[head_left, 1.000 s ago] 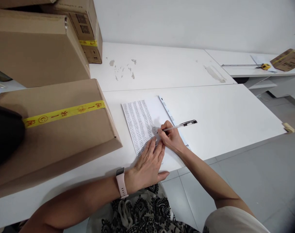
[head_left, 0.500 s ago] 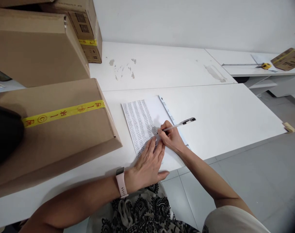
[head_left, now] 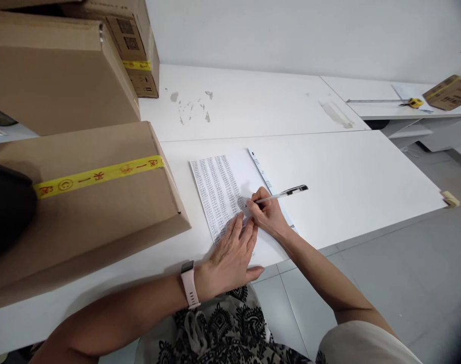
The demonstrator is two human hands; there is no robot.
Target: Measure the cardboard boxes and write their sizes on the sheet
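Note:
A sheet of paper (head_left: pixel 236 159) lies on the white table, with several columns of small handwriting over its left part and bare white on its right. Another sheet or pad with a pale blue printed edge (head_left: pixel 261 171) shows from under it. My right hand (head_left: pixel 267 215) is closed round a pen (head_left: pixel 279 195), clear-barrelled with a black end, its tip at the paper beside the last column. Flat on the lower part of the paper rests my left hand (head_left: pixel 234 253), fingers stretched out and thumb apart, close to the right hand. A pink-banded watch (head_left: pixel 189 284) is on the left wrist.
A cardboard box with yellow tape (head_left: pixel 101 194) stands left of the paper, a black object (head_left: pixel 8 212) on it. More boxes (head_left: pixel 59 71) are stacked behind. Far right are a yellow tape measure (head_left: pixel 415 103) and a small box (head_left: pixel 449 93). The table's front edge runs beneath my forearms.
The pen's back end has shifted slightly right and down, as the pen tilts a little in my right hand. My left hand stays in place.

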